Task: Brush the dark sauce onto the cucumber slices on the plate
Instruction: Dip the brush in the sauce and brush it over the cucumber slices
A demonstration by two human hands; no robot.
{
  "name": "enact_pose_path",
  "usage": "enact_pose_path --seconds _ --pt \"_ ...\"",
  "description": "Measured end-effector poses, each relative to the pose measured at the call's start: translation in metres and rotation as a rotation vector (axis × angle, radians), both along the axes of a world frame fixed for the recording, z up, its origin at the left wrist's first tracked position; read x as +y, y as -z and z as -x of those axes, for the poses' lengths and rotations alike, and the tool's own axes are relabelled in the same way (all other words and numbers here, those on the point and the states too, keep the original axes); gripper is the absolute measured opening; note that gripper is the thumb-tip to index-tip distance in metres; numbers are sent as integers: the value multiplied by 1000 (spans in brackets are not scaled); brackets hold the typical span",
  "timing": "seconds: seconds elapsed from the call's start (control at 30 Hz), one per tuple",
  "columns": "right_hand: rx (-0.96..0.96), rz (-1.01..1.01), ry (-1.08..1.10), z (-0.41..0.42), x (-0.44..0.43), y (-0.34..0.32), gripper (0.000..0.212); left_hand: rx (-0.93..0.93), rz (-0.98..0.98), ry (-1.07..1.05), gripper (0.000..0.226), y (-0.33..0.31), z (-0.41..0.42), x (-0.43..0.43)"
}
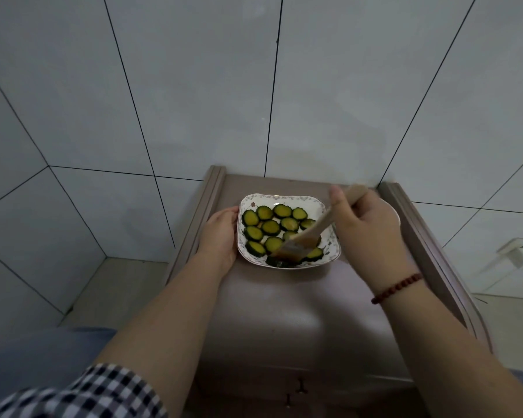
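A checked sleeve (73,393) lay nearest. The left hand (221,233) had fingers curled round the plate (284,198) rim; the right hand (366,224) had fingers clamped on the brush (317,224), its bristles on cucumber slices (270,227) left of them.

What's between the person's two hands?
In the head view, the plate of cucumber slices sits between the left hand, which holds its rim, and the right hand, whose brush reaches over the slices.

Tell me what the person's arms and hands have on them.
No gloves on either hand. Above the left hand the forearm is bare up to a black-and-white checked sleeve at the frame's lower edge. The right hand has a bracelet of dark red round beads at the wrist; no sleeve shows on that arm.
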State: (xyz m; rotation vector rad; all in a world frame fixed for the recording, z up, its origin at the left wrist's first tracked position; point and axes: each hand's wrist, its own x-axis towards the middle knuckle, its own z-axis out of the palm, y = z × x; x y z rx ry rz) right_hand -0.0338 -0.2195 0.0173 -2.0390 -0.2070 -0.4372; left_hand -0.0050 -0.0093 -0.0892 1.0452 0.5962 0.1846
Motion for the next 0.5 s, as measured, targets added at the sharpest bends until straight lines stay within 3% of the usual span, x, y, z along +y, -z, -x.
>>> enact_pose_path --seconds 0.17,0.5 --pt "10 -32 3 2 3 -4 39 -26 12 12 34 2 0 1" --pt "39 -31 -65 10 14 -6 46 -4 9 -10 39 -1 2 1"
